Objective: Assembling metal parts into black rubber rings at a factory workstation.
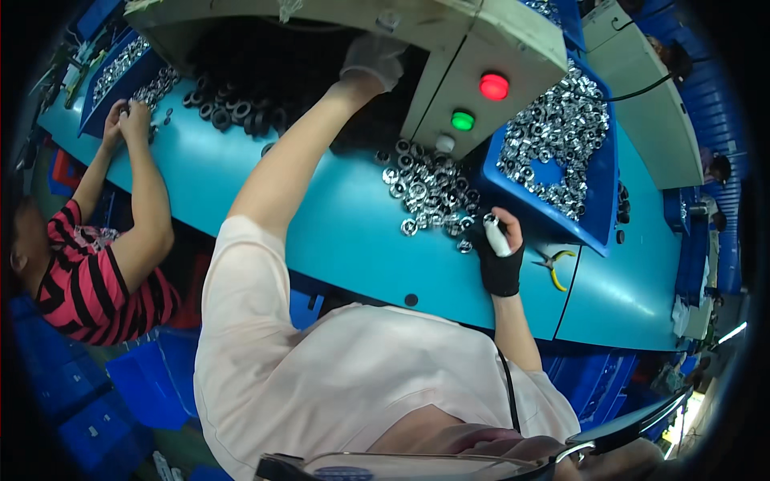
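My left hand [374, 64], in a thin white glove, reaches under the pale machine housing [513, 44]; its fingers are lost in the dark there. My right hand [500, 255] wears a black fingerless glove, with white wrap on the thumb. Its fingers are curled, and a small shiny metal ring [490, 219] shows pinched at the thumb tip. Beside this hand, a heap of chrome rings [419, 191], some with dark centres, spreads over the blue-green table [353, 240].
A blue bin [592, 234] full of shiny parts stands right of the machine. Yellow-handled pliers [559, 271] lie near my right wrist. Red [494, 86] and green [463, 120] lights glow on the housing. Black rings [233, 111] lie left; a co-worker's hands [127, 122] work beyond them.
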A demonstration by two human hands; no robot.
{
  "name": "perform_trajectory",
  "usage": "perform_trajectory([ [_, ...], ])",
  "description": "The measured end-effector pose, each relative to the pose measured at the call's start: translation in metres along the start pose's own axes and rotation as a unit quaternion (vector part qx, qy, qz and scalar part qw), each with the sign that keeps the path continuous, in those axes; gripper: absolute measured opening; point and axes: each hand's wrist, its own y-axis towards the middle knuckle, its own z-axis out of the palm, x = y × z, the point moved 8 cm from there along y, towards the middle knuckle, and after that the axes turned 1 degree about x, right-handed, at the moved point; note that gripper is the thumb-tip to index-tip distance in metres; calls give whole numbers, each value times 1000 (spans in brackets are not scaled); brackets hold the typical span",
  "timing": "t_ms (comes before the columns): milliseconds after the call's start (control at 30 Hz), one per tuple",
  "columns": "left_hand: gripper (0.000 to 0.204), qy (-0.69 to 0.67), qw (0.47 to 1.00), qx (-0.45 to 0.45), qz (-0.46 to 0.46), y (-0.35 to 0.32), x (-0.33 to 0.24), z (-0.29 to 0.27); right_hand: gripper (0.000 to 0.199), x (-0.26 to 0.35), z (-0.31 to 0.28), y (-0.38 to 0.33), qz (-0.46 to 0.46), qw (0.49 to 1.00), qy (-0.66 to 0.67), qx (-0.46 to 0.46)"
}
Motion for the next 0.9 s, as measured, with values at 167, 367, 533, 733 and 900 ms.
perform_trajectory([
  [167,33,-2,999,36,23,36,-7,49,32,0,0,-8,-30,998,50,-3],
  [367,34,1,995,99,3,40,26,74,34,-3,7,4,-8,1000,3,29],
  [533,35,42,989,139,-32,37,52,73,32,5,8,6,-14,995,62,79],
  [733,36,93,979,166,-79,14,70,61,35,-2,7,6,-34,996,29,71],
  [900,37,111,975,175,-79,9,61,54,33,1,14,0,-26,994,43,94],
])
